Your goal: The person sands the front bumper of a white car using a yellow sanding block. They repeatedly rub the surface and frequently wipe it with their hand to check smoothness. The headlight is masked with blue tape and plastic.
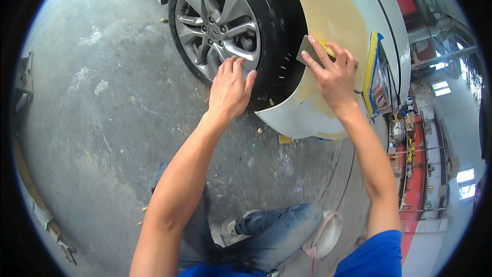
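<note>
My right hand (332, 72) presses a grey sheet of sandpaper (304, 50), with a yellow edge showing under the fingers, against a white car body panel (287, 119). The sheet lies at the rim of the wheel arch. Tan filler (335, 2) covers a broad patch of that panel around and above the hand. My left hand (229, 90) hangs in front of the lower part of the car wheel (212, 32), fingers loosely stretched with nothing visible in them. Whether its fingertips touch the wheel I cannot tell.
Yellow and blue masking tape (370, 74) edges the headlight (382, 90) right of my right hand. A yellow block (285, 139) lies on the concrete floor (113, 123) below the panel. A whitish bucket (328, 233) stands by my knee. Shelves (410, 174) line the right side.
</note>
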The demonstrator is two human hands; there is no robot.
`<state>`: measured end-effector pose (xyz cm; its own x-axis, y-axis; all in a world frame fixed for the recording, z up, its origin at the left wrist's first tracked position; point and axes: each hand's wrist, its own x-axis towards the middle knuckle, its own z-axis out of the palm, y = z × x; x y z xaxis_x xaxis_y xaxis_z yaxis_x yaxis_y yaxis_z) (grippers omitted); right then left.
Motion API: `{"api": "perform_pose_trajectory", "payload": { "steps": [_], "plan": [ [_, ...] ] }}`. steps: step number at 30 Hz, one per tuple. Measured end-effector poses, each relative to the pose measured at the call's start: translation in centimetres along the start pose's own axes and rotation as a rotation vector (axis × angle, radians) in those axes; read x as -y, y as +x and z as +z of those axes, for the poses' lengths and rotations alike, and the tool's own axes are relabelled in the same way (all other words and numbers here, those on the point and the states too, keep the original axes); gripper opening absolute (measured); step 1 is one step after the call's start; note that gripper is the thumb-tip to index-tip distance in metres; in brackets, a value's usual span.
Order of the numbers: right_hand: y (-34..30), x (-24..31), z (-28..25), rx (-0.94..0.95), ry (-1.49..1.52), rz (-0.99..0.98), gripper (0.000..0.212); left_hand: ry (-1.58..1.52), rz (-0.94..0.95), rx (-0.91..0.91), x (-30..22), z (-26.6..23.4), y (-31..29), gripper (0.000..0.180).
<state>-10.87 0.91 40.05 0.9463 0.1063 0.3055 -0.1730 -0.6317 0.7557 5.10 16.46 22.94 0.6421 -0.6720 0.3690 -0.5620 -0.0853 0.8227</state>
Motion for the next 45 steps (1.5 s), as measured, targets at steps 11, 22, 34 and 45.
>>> {"api": "perform_pose_trajectory", "payload": {
  "steps": [11,22,34,45],
  "plan": [
    [-4.8,0.5,-0.6,-0.087,0.116,0.457,0.051,-0.052,0.031,0.045,-0.4,2.7,0.1,0.045],
    [-22.1,10.5,1.3,0.138,0.110,0.656,0.056,-0.609,-0.262,0.276,-4.7,6.6,0.2,0.043],
    [-33.5,8.0,-11.1,0.267,0.551,1.271,0.059,-0.774,-0.280,0.194,-8.3,10.7,6.2,0.038],
    [-60.2,12.2,-19.1,0.441,0.247,1.670,0.062,-1.154,-0.292,0.314,-6.0,10.6,6.9,0.024]
  ]
}}
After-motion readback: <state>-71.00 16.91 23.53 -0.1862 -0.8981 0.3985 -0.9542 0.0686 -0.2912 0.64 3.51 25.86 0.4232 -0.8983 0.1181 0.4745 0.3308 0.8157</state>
